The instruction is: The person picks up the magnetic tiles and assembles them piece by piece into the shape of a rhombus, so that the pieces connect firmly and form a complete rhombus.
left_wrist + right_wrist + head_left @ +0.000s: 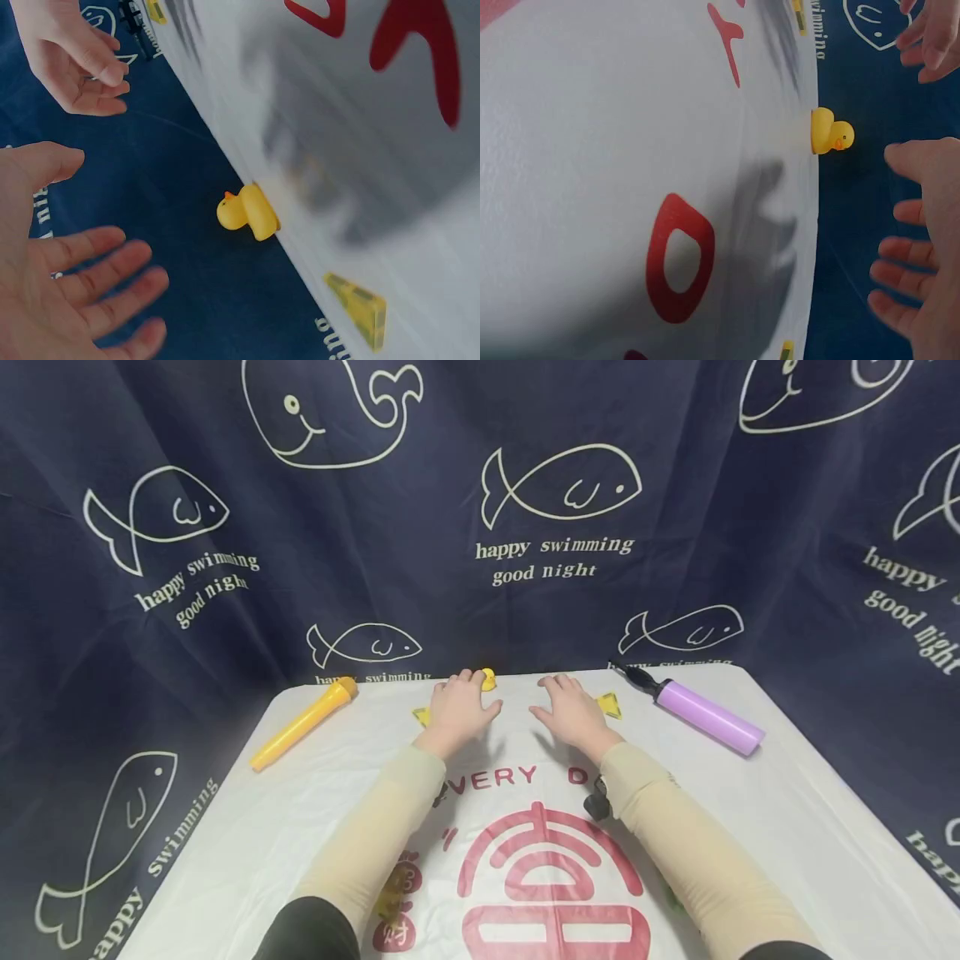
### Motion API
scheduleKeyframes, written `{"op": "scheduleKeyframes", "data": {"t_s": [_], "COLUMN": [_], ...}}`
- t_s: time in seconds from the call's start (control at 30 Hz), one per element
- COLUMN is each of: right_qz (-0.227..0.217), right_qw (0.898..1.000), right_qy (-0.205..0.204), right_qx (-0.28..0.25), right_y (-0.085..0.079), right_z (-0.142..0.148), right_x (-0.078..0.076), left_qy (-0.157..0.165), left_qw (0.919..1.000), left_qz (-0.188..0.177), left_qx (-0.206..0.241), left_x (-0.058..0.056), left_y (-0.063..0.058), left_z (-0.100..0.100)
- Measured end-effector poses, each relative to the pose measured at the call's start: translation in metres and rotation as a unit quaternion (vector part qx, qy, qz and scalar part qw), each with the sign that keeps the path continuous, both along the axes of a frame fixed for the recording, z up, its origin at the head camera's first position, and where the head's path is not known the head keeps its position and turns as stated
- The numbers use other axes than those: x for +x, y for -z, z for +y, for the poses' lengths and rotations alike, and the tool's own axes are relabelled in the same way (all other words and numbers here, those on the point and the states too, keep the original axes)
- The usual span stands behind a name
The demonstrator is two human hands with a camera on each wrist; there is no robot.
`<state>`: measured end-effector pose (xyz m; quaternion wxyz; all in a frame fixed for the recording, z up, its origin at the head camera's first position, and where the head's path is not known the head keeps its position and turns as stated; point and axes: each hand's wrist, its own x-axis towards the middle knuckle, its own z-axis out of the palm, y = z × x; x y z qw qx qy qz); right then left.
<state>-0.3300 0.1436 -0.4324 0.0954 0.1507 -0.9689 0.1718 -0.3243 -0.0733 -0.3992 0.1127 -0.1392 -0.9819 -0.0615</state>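
Observation:
A small yellow rubber duck (489, 680) stands at the far edge of the white-covered table, between the two hands. My left hand (459, 703) is held above the table just left of the duck, fingers spread and holding nothing. On the other side, my right hand (572, 710) hovers with loosely spread fingers, also holding nothing. In the left wrist view the duck (251, 213) is apart from both hands. The right wrist view likewise shows a gap between the duck (830, 132) and the thumb of the right hand (930, 247).
A yellow triangular piece (610, 705) lies beside the right hand, another (422, 717) beside the left. An orange toy microphone (303, 724) lies at the left; a purple hand pump (708, 717) with a black nozzle lies at the right. A dark blue curtain (450, 585) hangs behind the table.

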Motion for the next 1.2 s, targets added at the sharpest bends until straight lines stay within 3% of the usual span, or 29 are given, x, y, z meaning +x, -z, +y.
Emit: {"op": "scheduleKeyframes", "data": {"t_s": [0.3,0.47,0.6,0.83,1.2], "right_qz": [0.042,0.05,0.041,0.037,0.04], "right_qw": [0.995,0.987,0.982,0.973,0.942], "right_qy": [-0.09,-0.148,-0.178,-0.228,-0.33], "right_qx": [0.024,0.035,0.037,0.032,0.046], "right_y": [-0.01,-0.013,-0.013,-0.008,-0.003], "right_z": [-0.007,-0.012,-0.018,-0.03,-0.047], "right_x": [0.008,0.019,0.027,0.045,0.074], "left_qy": [0.089,0.16,0.206,0.221,0.203], "left_qw": [0.9955,0.9855,0.9767,0.9721,0.9737], "left_qz": [0.029,0.041,0.02,-0.023,-0.024], "left_qx": [0.018,0.038,0.057,0.077,0.101], "left_x": [0.024,0.041,0.053,0.073,0.09], "left_y": [-0.012,-0.008,-0.004,0.006,0.026], "left_z": [-0.03,-0.055,-0.075,-0.107,-0.139]}}
